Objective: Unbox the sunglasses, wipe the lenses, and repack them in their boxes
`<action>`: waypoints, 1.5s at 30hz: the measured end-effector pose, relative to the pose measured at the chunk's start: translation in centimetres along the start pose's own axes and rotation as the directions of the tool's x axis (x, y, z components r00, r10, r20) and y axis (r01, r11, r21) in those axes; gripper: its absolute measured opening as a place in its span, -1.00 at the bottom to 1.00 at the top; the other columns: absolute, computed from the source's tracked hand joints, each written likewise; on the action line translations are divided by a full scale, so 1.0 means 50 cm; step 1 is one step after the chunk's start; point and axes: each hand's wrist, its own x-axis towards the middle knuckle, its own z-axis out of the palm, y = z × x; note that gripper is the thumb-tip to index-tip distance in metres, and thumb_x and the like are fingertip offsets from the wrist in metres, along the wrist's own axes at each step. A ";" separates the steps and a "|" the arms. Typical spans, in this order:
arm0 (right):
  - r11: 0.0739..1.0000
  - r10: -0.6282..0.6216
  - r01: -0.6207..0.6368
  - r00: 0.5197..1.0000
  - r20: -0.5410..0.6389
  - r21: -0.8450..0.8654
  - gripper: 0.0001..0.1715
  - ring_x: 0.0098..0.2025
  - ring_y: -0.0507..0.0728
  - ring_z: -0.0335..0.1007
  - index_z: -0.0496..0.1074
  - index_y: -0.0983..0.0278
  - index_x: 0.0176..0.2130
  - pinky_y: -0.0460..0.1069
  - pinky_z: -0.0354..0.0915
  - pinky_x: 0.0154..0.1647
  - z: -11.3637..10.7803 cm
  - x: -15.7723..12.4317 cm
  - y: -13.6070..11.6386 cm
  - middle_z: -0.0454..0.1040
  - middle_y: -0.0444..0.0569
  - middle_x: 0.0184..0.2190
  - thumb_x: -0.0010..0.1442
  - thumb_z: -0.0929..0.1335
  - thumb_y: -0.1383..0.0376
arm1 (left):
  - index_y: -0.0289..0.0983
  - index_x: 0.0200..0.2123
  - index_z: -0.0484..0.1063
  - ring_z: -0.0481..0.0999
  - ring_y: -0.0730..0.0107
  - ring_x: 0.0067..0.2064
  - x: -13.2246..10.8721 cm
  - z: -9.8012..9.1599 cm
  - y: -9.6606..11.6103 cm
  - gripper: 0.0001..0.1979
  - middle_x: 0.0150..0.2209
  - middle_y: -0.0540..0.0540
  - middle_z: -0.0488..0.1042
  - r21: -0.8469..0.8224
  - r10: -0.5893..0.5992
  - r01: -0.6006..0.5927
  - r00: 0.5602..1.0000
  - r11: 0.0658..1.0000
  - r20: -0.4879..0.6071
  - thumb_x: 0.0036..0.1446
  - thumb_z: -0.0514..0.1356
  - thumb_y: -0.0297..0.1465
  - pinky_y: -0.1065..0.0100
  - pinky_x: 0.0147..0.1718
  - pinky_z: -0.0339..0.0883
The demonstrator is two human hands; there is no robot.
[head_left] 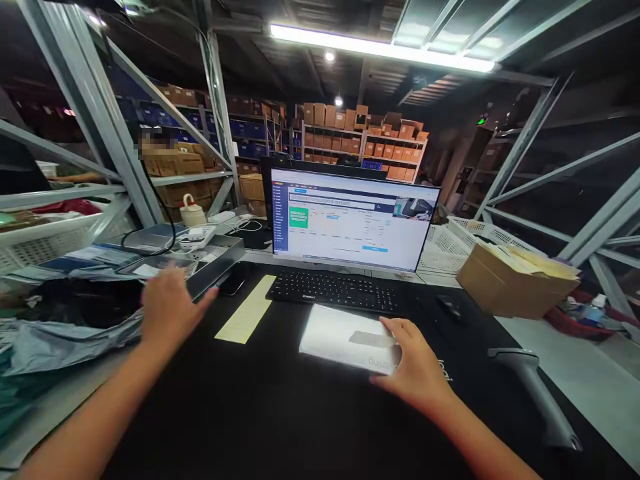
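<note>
My right hand (pixel 417 367) grips the right end of a flat white box (pixel 330 333), thumb on the near edge and fingers on the far one. The box carries a grey patch and some printed lettering, and it is over the black desk mat (pixel 240 407). To the left, my left hand (pixel 170 310) is raised beside the grey plastic mailing bags (pixel 75 343), its thumb spread away from blurred fingers; nothing shows in it. Between the hands lies a pale yellow paper strip (pixel 246 310).
Behind the box are a black keyboard (pixel 335 290) and a lit monitor (pixel 350 227). A mouse (pixel 449 307), a barcode scanner (pixel 537 397) and a cardboard box of papers (pixel 515 280) stand on the right. At left, a metal tray (pixel 217 260) sits near a phone (pixel 233 279).
</note>
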 end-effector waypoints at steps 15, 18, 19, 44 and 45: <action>0.931 -0.213 0.195 0.977 0.026 0.308 0.04 0.36 0.38 0.14 0.33 0.14 0.25 0.26 0.32 0.23 0.011 0.033 0.067 0.25 0.14 0.31 -0.17 0.63 0.21 | -0.13 0.34 0.02 0.49 0.03 0.15 -0.185 0.053 0.349 -0.09 0.20 -0.25 0.31 -0.510 0.398 -0.229 0.883 0.829 0.249 -0.05 0.35 -0.37 0.13 0.06 0.51; 0.855 -0.088 0.124 0.992 -0.095 0.503 -0.52 0.25 0.30 0.33 0.50 0.16 0.07 0.16 0.50 0.02 0.009 0.035 0.083 0.33 0.14 0.26 0.18 0.46 0.09 | -0.10 0.37 0.02 0.54 0.04 0.07 -0.209 0.061 0.344 -0.16 0.15 -0.23 0.38 -0.393 0.403 -0.335 0.909 0.856 0.103 0.06 0.29 -0.28 0.20 -0.09 0.58; 0.850 -0.042 0.115 0.988 -0.152 0.514 -0.68 0.17 0.28 0.42 0.55 0.17 -0.03 0.14 0.53 -0.05 0.012 0.033 0.082 0.43 0.14 0.17 0.26 0.40 0.11 | -0.10 0.38 0.01 0.55 0.05 0.06 -0.217 0.060 0.344 -0.19 0.14 -0.23 0.40 -0.362 0.408 -0.362 0.911 0.859 0.057 0.11 0.27 -0.26 0.22 -0.11 0.59; 0.771 0.250 -0.022 0.929 -0.271 0.637 -0.79 -0.22 0.14 0.55 0.69 0.14 -0.27 -0.02 0.53 -0.22 0.090 0.000 0.070 0.56 -0.04 -0.28 0.07 0.49 0.40 | -0.38 0.37 0.15 0.54 0.05 0.09 -0.233 0.043 0.367 -0.32 0.03 -0.33 0.52 -0.246 0.599 -0.627 0.779 0.739 -0.186 0.22 0.25 -0.50 0.18 0.21 0.31; 0.754 0.267 -0.028 0.926 -0.266 0.656 -0.81 -0.23 0.13 0.55 0.69 0.15 -0.29 -0.02 0.52 -0.24 0.092 0.001 0.070 0.56 -0.04 -0.28 0.07 0.49 0.39 | -0.38 0.37 0.15 0.53 0.05 0.10 -0.234 0.044 0.366 -0.32 0.04 -0.33 0.51 -0.250 0.598 -0.625 0.780 0.739 -0.183 0.23 0.25 -0.51 0.18 0.21 0.31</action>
